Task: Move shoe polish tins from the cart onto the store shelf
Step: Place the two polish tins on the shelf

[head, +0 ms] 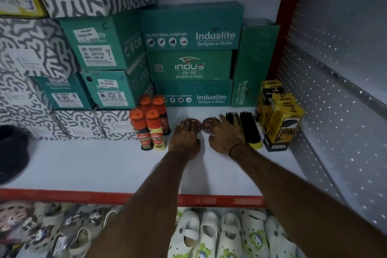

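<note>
1. Both bare forearms reach forward from the bottom of the view, converging toward the middle.
2. Left hand (184, 136): palm down, back of the hand upward, fingers extended forward and slightly curled at the tips.
3. Right hand (227, 134): palm down, fingers spread forward, thumb angled inward toward the left hand.
4. The two hands lie side by side, close together but apart.
5. A thin dark band circles the right wrist.

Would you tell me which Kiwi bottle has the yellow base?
The front right bottle, nearest the left hand; the front left bottle beside it has a black base.
</note>
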`<state>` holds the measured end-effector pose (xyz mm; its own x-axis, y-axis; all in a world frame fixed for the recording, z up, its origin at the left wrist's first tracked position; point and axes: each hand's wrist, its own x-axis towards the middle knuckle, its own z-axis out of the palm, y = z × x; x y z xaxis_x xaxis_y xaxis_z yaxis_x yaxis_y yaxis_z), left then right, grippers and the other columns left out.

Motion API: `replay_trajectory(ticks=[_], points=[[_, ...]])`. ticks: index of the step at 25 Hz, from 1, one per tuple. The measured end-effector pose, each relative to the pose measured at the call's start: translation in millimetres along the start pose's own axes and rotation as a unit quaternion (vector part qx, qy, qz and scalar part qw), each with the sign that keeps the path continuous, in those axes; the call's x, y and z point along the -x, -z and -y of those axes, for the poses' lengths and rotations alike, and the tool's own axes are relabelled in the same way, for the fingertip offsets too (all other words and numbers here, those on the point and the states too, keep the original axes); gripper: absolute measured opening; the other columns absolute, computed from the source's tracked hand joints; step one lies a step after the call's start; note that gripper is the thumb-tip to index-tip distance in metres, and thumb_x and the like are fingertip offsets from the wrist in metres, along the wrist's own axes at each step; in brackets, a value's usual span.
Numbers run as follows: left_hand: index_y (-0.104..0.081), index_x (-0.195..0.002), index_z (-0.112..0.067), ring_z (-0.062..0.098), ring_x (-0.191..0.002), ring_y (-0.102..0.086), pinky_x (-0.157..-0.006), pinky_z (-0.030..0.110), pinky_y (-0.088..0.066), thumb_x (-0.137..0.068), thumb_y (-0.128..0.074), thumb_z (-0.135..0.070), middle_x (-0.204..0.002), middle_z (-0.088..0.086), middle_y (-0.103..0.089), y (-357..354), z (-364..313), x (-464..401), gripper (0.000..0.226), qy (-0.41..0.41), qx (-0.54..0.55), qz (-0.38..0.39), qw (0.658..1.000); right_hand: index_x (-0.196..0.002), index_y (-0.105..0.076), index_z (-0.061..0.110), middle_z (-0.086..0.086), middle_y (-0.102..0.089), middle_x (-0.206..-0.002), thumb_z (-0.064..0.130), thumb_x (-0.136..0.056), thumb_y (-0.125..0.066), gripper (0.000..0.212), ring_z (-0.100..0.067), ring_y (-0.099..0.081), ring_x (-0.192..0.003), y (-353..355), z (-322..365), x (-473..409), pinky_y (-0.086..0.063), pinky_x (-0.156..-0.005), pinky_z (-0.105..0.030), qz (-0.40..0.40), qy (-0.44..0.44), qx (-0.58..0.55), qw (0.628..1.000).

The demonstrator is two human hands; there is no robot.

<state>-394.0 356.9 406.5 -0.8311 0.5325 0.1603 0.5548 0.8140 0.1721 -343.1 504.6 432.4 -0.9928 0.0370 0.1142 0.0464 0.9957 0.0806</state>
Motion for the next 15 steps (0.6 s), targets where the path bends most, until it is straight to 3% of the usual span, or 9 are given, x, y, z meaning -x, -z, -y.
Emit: replay_trajectory(ticks=[3, 6, 8, 10, 13, 15], points=[[-0.025, -0.153, -0.006, 0.037, -0.153, -0.016, -0.127, 0.046, -0.013, -0.089, -0.052, -0.014, -0.162, 0.025, -0.024, 3, -2, 0, 0.070, 0.002, 0.003, 0.011, 1.000, -0.151, -0.030, 0.017, -0.002, -0.038, -0.159, 0.034, -0.093, -0.048, 0.063, -0.028, -0.018, -0.152, -1, 0, 5, -0.005, -0.120, -0.065, -0.011, -0.016, -0.021, 1.000], [-0.043, -0.143, -0.006, 0.038, -0.148, -0.029, -0.124, 0.050, -0.024, -0.081, -0.054, -0.004, -0.153, 0.025, -0.040, 19, -3, 20, 0.063, -0.027, 0.049, -0.048, 0.997, -0.141, -0.047, 0.016, -0.007, -0.055, -0.146, 0.030, -0.087, -0.048, 0.055, -0.030, -0.038, -0.142, 7, 7, 26, -0.018, -0.117, -0.064, -0.094, -0.025, -0.037, 0.995], [-0.054, -0.135, -0.007, 0.036, -0.134, -0.047, -0.114, 0.048, -0.041, -0.076, -0.055, 0.002, -0.142, 0.020, -0.054, 32, -3, 45, 0.059, -0.058, 0.094, -0.106, 0.988, -0.122, -0.061, 0.020, -0.008, -0.071, -0.121, 0.028, -0.082, -0.046, 0.044, -0.030, -0.056, -0.119, 19, 15, 45, -0.034, -0.104, -0.053, -0.176, -0.025, -0.052, 0.983], [-0.056, -0.133, -0.006, 0.035, -0.124, -0.054, -0.105, 0.044, -0.050, -0.078, -0.053, 0.001, -0.136, 0.018, -0.059, 43, 0, 81, 0.055, -0.092, 0.131, -0.144, 0.977, -0.111, -0.064, 0.018, -0.008, -0.073, -0.104, 0.030, -0.081, -0.046, 0.037, -0.030, -0.058, -0.099, 33, 33, 69, -0.037, -0.085, -0.045, -0.233, -0.029, -0.045, 0.971], [-0.058, -0.127, -0.003, 0.038, -0.112, -0.058, -0.086, 0.047, -0.056, -0.088, -0.052, -0.007, -0.128, 0.022, -0.059, 52, 16, 147, 0.040, -0.110, 0.111, -0.210, 0.965, -0.107, -0.063, 0.013, -0.009, -0.070, -0.103, 0.032, -0.084, -0.052, 0.032, -0.032, -0.057, -0.096, 41, 77, 111, -0.037, -0.081, -0.045, -0.295, 0.005, -0.041, 0.955], [-0.059, -0.122, -0.005, 0.035, -0.097, -0.057, -0.073, 0.043, -0.051, -0.089, -0.053, -0.008, -0.120, 0.021, -0.058, 51, 34, 197, 0.033, -0.087, 0.078, -0.271, 0.955, -0.106, -0.064, 0.014, -0.007, -0.069, -0.099, 0.032, -0.086, -0.055, 0.028, -0.033, -0.057, -0.092, 38, 119, 139, -0.038, -0.079, -0.046, -0.307, 0.063, -0.059, 0.948]])
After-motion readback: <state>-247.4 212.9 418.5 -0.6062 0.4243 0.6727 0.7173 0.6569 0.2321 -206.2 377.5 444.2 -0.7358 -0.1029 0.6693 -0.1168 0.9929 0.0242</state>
